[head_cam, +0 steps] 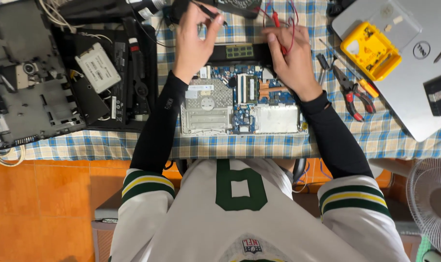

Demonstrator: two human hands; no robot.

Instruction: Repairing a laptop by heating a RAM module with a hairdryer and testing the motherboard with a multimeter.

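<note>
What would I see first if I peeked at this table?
Probably the open laptop circuit board in the middle of the checked tablecloth. Above it, the left hand pinches a black probe, and the right hand holds a red probe. A bright yellow box lies on the silver laptop at right.

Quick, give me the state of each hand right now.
Left hand: closed, pinching a black probe above the laptop motherboard.
Right hand: closed on a red probe with red leads.

Repair bench; opened laptop [240,99], pliers [352,93]
</note>
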